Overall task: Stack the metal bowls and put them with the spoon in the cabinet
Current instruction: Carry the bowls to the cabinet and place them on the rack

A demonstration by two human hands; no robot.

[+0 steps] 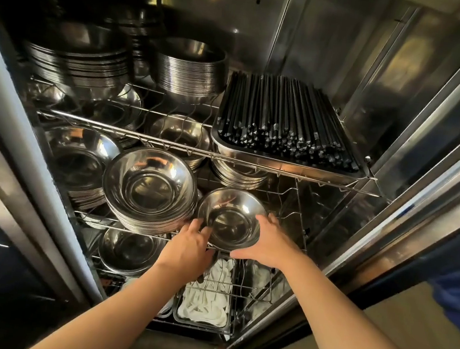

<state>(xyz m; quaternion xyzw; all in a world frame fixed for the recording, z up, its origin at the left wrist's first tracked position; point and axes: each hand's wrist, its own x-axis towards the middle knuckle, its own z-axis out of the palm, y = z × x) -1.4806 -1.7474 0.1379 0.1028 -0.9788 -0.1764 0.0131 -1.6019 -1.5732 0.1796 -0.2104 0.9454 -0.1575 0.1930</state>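
Left hand: curled on the near-left rim of the small bowl stack, thumb over the lip, fingers underneath; a thin dark shape below the palm, possibly the spoon, too unclear to say.
Right hand: cupped on the near-right rim of the same stack, fingers spread along the edge, thumb toward the near side.
Why held so: two grips on opposite sides, probably to keep the nested bowls level and together while settling them onto the wire shelf.
Where the stack sits: at the front edge of the middle shelf, right of centre, just beside the tall bowl pile, rims very near or touching; whether already resting on the wires cannot be told.
Look of the stack: shiny steel, round, shallow, flat dark bottom, bright glints on the far wall; a second rim showing beneath at the near edge, so more than one bowl.
Around it: more bowl piles at the back of that shelf; chopstick tray on the right side of the upper shelf; white cloths in a tray on the lowest shelf.
Stage, by judgement: placing nearly done; release and the spoon left.
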